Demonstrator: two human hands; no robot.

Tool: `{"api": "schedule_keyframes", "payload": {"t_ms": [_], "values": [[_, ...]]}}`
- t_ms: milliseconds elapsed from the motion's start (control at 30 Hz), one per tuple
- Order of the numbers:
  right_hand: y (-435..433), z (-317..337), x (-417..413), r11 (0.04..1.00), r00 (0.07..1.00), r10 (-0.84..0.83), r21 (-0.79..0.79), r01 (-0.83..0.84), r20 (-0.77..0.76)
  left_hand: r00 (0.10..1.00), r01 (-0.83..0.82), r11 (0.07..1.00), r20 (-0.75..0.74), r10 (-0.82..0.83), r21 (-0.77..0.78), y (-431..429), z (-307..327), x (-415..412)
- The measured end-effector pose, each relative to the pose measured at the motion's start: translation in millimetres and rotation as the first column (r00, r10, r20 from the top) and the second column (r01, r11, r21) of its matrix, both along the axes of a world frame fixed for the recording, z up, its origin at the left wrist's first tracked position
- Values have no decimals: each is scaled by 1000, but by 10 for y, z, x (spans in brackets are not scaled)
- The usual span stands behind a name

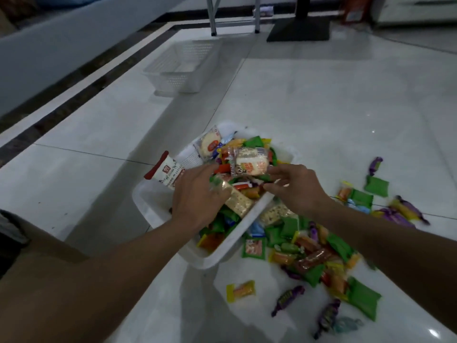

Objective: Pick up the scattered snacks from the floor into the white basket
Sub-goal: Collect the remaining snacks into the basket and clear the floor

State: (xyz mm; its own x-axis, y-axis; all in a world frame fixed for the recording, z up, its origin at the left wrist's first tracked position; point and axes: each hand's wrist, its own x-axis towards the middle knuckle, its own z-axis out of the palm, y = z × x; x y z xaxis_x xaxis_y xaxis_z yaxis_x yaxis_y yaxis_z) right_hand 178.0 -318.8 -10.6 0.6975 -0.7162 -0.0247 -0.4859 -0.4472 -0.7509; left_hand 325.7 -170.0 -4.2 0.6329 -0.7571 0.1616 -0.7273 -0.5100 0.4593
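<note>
Head view: white basket (206, 262) on tiled floor (99, 184), heaped with wrapped snacks. Left hand (197, 194) palm down over heap, fingers curled on clear-wrapped square-cracker packet (241, 205). Right hand (296, 189) at basket's right rim, fingers loosely bent beside round rice-cracker packet (249, 162) atop heap; pinching or merely touching, impossible to tell. Scattered snacks (316, 256) massed on floor right of basket: green sachets (363, 302), purple twist candies (288, 299). Likely light, crinkly, slippery; crackers brittle. Best taken by wrapper edges or scooped in loose handfuls, unsqueezed.
</note>
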Motion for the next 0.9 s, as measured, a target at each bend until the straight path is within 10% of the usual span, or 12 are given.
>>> {"api": "schedule_keyframes", "payload": {"t_ms": [567,900], "values": [[-487,-321,-2093,945,889,-323,-61,321,-326,869,494,839,-92,-487,229,-1387,-517,-1488],[-587,-766,-2083,999,851,-23,15,37,-524,835,550,766,-192,-515,332,-1605,-1145,-1482]]}}
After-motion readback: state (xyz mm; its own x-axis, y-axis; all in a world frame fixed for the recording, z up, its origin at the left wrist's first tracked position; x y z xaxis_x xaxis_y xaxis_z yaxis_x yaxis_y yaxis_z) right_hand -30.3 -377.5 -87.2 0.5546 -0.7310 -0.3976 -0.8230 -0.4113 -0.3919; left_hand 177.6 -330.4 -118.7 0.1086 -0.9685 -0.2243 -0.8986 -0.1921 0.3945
